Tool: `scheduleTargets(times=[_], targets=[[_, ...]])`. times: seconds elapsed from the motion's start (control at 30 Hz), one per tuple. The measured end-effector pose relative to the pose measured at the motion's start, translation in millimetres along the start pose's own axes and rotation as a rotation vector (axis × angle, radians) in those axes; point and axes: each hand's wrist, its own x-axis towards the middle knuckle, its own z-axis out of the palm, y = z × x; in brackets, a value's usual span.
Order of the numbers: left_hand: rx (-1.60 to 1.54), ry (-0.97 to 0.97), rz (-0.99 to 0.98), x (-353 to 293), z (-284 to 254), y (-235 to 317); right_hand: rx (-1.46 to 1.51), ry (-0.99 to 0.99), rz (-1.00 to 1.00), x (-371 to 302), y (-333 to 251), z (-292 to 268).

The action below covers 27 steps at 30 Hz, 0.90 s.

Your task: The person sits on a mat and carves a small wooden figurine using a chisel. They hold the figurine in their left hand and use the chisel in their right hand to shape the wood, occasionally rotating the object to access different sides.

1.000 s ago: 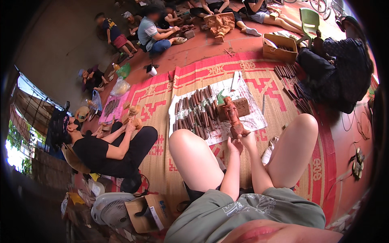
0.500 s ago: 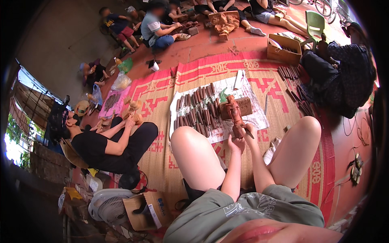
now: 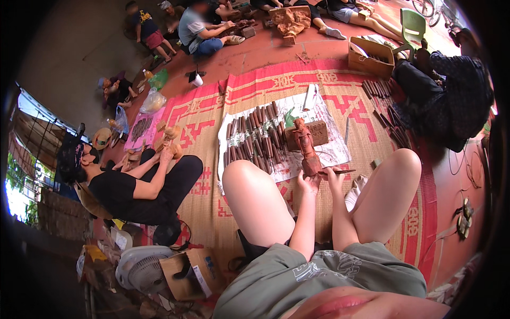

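Between my raised knees stands a reddish-brown carved wooden figure [image 3: 306, 144], upright with its base toward me. My left hand [image 3: 308, 183] is closed around the lower part of that base. Just right of it, my right hand [image 3: 334, 179] grips a slim dark carving tool [image 3: 343, 171], which points sideways to the right. Behind the figure sits a brown wooden block [image 3: 317, 133]. Rows of carving chisels [image 3: 256, 135] with dark brown handles lie left of the block on a white sheet [image 3: 338, 152].
A red-patterned straw mat [image 3: 202, 141] spreads under everything. To my left, a person [image 3: 133, 183] in black holds a pale wooden carving [image 3: 171, 142]. More chisels [image 3: 392, 127] and a seated person [image 3: 446, 101] are at right. A fan [image 3: 141, 268] and cardboard box [image 3: 186, 276] stand lower left.
The carving tool has swung from pointing down beside the figure to lying sideways, pointing right. The figure has turned a little and stands more upright. My view has shifted slightly.
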Motion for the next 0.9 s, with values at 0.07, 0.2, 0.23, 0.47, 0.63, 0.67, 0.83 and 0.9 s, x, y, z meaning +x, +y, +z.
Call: scheduleTargets(times=[0.07, 0.2, 0.23, 0.47, 0.63, 0.67, 0.83, 0.9], targets=[[0.091, 0.006, 0.047, 7, -1, -10, -0.147, -0.071, -0.129, 6, 4, -8], [0.207, 0.011, 0.052, 32, -23, -15, -0.228, -0.152, -0.442, 21, -2, 24], [0.174, 0.037, 0.077, 40, -34, -13, -0.329, -0.195, -0.346, 10, -10, 28], [0.285, -0.065, 0.266, 69, -64, -14, -0.532, -0.299, -0.22, 6, -18, 28], [0.356, -0.059, 0.238, 65, -64, -17, -0.644, -0.289, -0.31, 4, -20, 29], [0.397, -0.04, 0.21, 64, -70, -11, -0.679, -0.313, -0.236, 0, -19, 29], [0.546, 0.151, 0.234, 68, -56, -30, -0.516, -0.189, -0.348, 5, -42, 35], [0.623, 0.136, 0.229, 60, -62, -21, -0.447, -0.161, -0.453, 4, -29, 41]])
